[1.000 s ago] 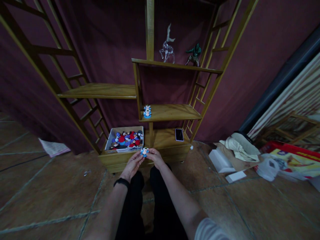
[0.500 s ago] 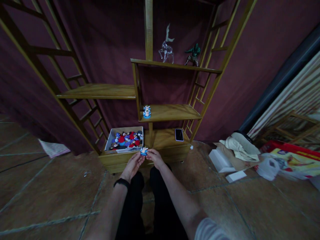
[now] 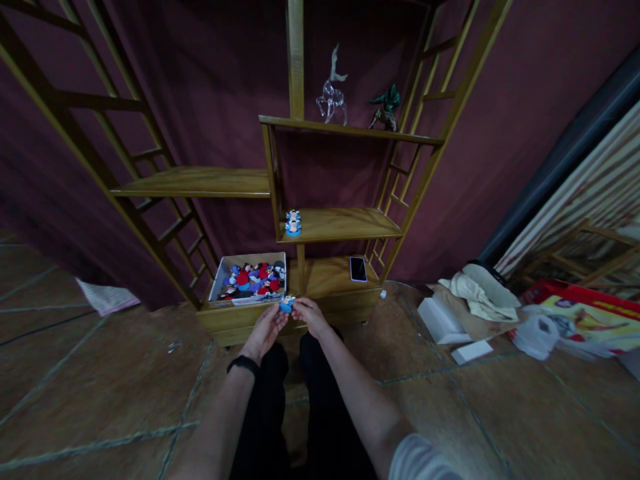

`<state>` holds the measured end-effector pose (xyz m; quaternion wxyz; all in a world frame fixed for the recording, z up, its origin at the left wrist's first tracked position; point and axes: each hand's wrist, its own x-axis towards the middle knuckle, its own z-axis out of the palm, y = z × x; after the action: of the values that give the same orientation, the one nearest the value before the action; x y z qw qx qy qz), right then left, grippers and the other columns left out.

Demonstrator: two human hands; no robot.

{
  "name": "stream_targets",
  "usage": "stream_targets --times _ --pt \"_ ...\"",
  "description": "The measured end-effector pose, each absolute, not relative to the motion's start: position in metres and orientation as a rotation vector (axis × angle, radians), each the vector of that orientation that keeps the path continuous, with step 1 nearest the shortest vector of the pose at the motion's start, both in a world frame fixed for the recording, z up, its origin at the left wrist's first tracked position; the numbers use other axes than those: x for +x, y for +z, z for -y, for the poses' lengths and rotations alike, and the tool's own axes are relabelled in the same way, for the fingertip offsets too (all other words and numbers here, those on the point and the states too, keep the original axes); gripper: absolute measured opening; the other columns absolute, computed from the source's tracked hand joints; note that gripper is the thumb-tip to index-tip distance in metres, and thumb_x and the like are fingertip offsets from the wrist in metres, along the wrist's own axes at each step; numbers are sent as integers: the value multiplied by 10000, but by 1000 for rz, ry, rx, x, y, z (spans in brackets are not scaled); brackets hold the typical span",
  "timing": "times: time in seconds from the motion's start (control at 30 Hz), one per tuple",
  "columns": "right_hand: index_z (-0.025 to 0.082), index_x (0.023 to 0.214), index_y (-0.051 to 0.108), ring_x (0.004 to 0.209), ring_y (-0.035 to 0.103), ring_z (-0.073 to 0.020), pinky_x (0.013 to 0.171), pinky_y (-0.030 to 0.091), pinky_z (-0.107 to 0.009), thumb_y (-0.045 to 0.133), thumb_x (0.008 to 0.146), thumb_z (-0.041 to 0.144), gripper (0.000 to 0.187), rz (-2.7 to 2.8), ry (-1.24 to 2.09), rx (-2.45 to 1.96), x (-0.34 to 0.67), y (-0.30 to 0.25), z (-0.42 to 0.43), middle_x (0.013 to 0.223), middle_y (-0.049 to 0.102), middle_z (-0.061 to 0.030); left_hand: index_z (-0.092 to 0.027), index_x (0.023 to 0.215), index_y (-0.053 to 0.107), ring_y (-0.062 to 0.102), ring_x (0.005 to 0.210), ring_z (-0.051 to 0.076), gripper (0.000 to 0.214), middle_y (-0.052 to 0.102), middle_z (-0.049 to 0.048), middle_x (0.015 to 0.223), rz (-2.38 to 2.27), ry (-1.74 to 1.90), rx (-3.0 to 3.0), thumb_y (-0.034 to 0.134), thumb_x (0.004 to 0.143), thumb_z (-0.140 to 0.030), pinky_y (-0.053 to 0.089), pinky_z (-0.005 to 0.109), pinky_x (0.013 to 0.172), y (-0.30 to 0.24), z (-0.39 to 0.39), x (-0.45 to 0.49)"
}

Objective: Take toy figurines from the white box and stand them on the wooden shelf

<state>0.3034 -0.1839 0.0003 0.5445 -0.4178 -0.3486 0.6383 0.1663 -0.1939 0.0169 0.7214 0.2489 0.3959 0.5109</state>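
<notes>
Two blue-based figurines (image 3: 293, 227) already stand on the shelf (image 3: 345, 225), left hand (image 3: 265, 331) and right hand (image 3: 312, 317) pinch a third figurine (image 3: 287, 305), and a figurine heap (image 3: 253, 279) still fills the box (image 3: 256, 258)

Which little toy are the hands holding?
The blue-based figurine between the left hand and right hand; the similar ones stand on a shelf, others lie in the box.

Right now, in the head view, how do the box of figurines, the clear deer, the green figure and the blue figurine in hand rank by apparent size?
Largest to smallest:
1. Box of figurines
2. Clear deer
3. Green figure
4. Blue figurine, partly covered
</notes>
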Motion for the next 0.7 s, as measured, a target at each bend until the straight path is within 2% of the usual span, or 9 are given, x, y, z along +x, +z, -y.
stream_targets --times 0.4,0.7 --pt "155 786 632 564 550 -87 560 445 -215 685 602 428 333 813 1507 -1026 303 -4 182 639 607 1 -130 903 622 611 619 96 172 665 54 740 -875 1128 574 594 777 -244 501 197 602 14 192 166" --pt "166 796 589 501 532 -81 515 439 -207 671 616 456 351 753 1497 -1080 302 -2 181 593 594 17 -132 896 626 606 614 92 186 668 58 757 -901 1114 592 603 769 -265 494 190 582 13 193 167"
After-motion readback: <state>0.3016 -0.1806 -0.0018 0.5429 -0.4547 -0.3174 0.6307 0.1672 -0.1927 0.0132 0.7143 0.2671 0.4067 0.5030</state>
